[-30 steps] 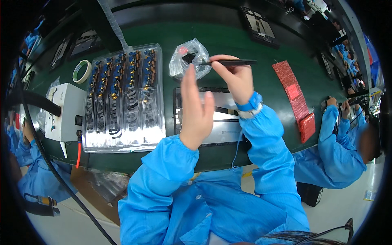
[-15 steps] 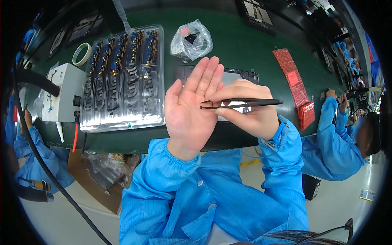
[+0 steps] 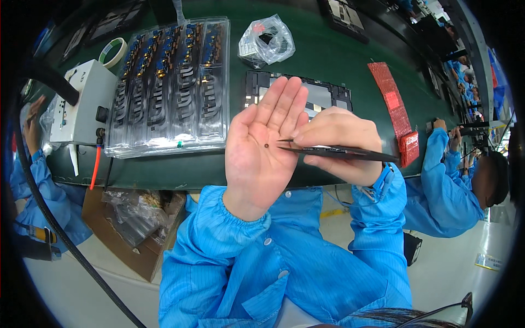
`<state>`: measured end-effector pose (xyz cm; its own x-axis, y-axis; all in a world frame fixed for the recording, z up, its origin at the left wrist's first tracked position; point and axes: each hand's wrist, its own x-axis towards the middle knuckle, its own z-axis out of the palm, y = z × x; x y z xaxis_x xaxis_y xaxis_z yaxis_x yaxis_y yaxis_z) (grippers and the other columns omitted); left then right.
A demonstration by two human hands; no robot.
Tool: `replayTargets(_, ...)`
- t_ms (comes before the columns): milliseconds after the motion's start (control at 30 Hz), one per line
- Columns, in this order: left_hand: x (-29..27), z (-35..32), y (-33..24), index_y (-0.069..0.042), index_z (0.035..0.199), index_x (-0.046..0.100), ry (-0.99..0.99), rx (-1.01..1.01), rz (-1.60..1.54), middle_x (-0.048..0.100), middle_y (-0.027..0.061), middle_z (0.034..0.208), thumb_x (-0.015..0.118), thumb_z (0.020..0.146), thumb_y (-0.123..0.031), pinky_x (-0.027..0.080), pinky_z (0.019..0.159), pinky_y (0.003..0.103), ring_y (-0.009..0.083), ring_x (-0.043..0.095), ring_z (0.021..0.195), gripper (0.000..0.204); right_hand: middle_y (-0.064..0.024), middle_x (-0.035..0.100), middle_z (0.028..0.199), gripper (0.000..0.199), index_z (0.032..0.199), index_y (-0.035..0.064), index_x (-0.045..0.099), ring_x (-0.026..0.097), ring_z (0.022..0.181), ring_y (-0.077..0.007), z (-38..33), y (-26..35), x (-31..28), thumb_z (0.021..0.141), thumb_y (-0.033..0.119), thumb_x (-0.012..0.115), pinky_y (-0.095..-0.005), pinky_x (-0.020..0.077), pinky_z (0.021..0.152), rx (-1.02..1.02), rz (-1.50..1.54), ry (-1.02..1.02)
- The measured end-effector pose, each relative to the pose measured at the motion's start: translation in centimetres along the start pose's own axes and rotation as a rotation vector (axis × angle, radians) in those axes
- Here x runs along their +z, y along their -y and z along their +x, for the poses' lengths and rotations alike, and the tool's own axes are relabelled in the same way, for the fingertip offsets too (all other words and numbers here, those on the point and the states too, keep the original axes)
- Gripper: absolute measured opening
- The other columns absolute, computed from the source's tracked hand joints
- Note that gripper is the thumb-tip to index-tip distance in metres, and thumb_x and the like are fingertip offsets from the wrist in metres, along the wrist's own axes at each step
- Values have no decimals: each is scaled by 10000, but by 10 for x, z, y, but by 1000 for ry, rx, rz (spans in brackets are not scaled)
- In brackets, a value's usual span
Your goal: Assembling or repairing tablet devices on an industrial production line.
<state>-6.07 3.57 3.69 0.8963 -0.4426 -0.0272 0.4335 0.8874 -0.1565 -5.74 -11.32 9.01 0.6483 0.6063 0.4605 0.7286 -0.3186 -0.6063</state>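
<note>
My left hand (image 3: 257, 156) lies palm up with its fingers stretched out. On its palm rests a tiny dark round piece (image 3: 266, 146), too small to name. My right hand (image 3: 344, 143) grips a pair of black tweezers (image 3: 350, 153), their tips spread apart just right of the piece and not touching it. Behind both hands a dark flat device frame (image 3: 254, 85) with a silvery inside lies on the green bench, partly covered by my fingers.
A clear tray (image 3: 164, 150) of small circuit parts stands left, beside a white box-shaped unit (image 3: 82, 104) and a tape roll (image 3: 112, 53). A clear plastic bag (image 3: 276, 41) lies behind, red bubble wrap (image 3: 391, 101) right. A cardboard box (image 3: 145, 262) sits below the bench edge. Co-workers flank me.
The tweezers have drawn back to the right from the palm and tilted, and the tiny dark piece now shows alone on the palm. The view has shifted slightly.
</note>
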Motion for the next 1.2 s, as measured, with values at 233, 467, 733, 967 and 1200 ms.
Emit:
replayTargets(233, 7, -6, -2, -12, 1305, 316, -35, 67, 218, 360, 107, 1344, 256, 895, -234, 257, 1025, 330, 213, 324, 1253, 470, -88, 633, 859, 282, 915, 40, 633, 599, 765, -277, 2, 5, 14, 644, 63, 708, -344, 474, 675, -5, -15, 17)
replayTargets(467, 8, -14, -9, -11, 1305, 314, -56, 103, 246, 364, 103, 1339, 275, 892, -231, 260, 1026, 325, 203, 324, 1251, 470, -105, 637, 853, 259, 891, 25, 638, 604, 762, -273, 7, 10, 20, 643, 50, 708, -342, 480, 680, 14, -15, 37)
replayTargets(733, 8, -19, -16, -10, 1299, 326, -15, 114, 157, 371, 104, 1333, 291, 881, -222, 270, 1023, 324, 198, 323, 1252, 470, -79, 647, 855, 263, 892, 36, 651, 603, 763, -244, 8, 10, 23, 638, 59, 716, -330, 469, 682, 28, 92, -12)
replayTargets(967, 6, -21, -13, -13, 1306, 319, -7, 142, 176, 366, 97, 1340, 271, 881, -246, 259, 1025, 321, 193, 315, 1257, 487, -30, 652, 864, 285, 898, 83, 662, 580, 776, -213, -3, 9, 37, 622, 92, 731, -315, 426, 725, 72, -72, -51)
replayTargets(1200, 7, -19, -14, -19, 1324, 296, 68, 130, 142, 323, 98, 1372, 249, 881, -284, 222, 1042, 325, 205, 277, 1279, 518, -97, 647, 874, 273, 906, 23, 643, 617, 800, -249, -8, 9, 38, 646, 53, 720, -328, 468, 708, 86, 126, -141)
